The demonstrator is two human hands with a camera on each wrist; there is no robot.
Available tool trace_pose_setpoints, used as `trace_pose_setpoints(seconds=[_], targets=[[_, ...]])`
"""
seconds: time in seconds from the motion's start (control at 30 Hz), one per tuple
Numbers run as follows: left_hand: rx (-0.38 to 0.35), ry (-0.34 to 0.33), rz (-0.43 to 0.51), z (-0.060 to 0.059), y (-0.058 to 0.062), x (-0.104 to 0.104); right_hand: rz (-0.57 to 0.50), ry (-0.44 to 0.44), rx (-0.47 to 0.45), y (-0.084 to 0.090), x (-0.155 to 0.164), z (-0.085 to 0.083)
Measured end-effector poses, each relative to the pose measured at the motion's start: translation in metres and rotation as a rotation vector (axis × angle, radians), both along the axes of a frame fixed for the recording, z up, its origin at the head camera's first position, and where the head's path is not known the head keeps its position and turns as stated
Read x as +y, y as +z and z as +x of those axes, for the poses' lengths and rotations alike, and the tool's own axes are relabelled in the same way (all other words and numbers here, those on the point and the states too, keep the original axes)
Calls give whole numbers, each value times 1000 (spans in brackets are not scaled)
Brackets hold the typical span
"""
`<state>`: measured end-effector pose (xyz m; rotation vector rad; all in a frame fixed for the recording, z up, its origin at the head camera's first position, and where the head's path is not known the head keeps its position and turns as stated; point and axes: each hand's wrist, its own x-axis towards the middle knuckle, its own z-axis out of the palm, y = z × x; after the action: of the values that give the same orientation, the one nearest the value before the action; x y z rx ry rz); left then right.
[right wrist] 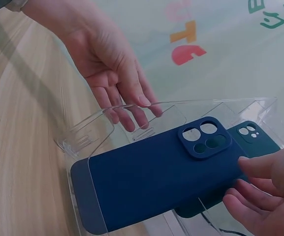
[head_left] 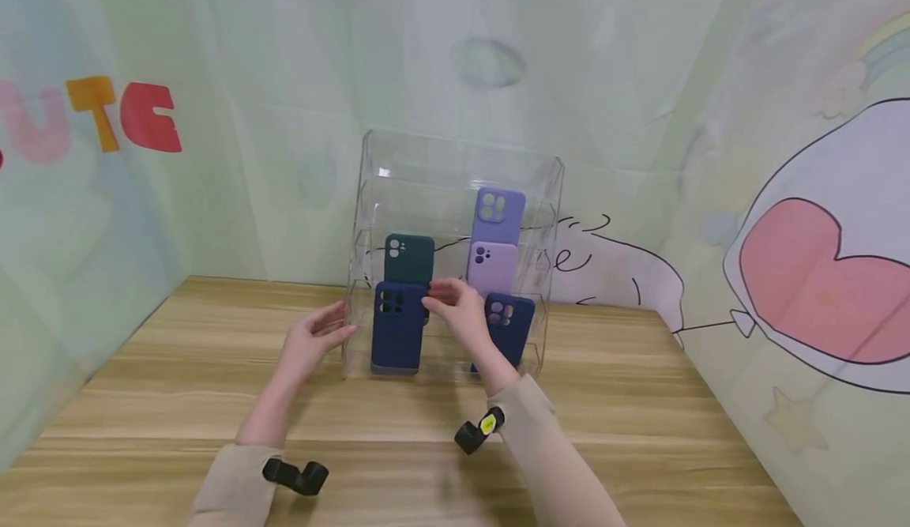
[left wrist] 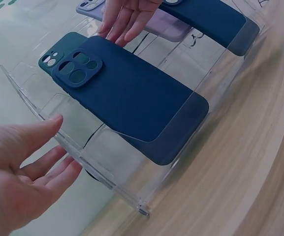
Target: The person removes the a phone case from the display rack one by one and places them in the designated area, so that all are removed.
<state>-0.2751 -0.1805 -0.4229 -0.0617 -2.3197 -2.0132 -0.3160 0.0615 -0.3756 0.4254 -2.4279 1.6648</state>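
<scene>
A clear tiered display rack (head_left: 455, 152) stands on the table, with phone cases leaning in its tiers. My left hand (head_left: 313, 341) is at the rack's left side, its thumb right at the front edge and its fingers loosely extended along the outside. My right hand (head_left: 462, 314) is at the upper right edge of a dark blue phone case (head_left: 396, 329) on the lowest tier, thumb and fingertips close against that edge. Behind this case rises a dark green phone case (head_left: 408, 257). In the left wrist view, the blue case (left wrist: 137, 91) sits behind the tier's clear front lip.
In the rack's right column are a purple phone case (head_left: 501, 223), a lilac one (head_left: 492, 266) and another dark blue one (head_left: 513, 325), partly behind my right arm. A wood-grain table (head_left: 604, 424) lies underneath. Printed curtains (head_left: 270, 148) hang behind and beside it.
</scene>
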Motion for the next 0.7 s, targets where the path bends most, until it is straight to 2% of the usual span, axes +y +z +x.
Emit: trace_pose_setpoints(seconds=[0.23,0.4,0.53,0.7], targets=[[8,-24,70,-1,-4,-1,9,-12,-22,-7,-4,-3],[0,-25,65,0,-4,-3,3,-14,-21,-10,-7,-2],[-18,-27,53,2,-3,-4,-25,-6,-10,-11,-10,1],[-34,-25,69,2,-3,-4,-110,28,-24,-10,-11,6]])
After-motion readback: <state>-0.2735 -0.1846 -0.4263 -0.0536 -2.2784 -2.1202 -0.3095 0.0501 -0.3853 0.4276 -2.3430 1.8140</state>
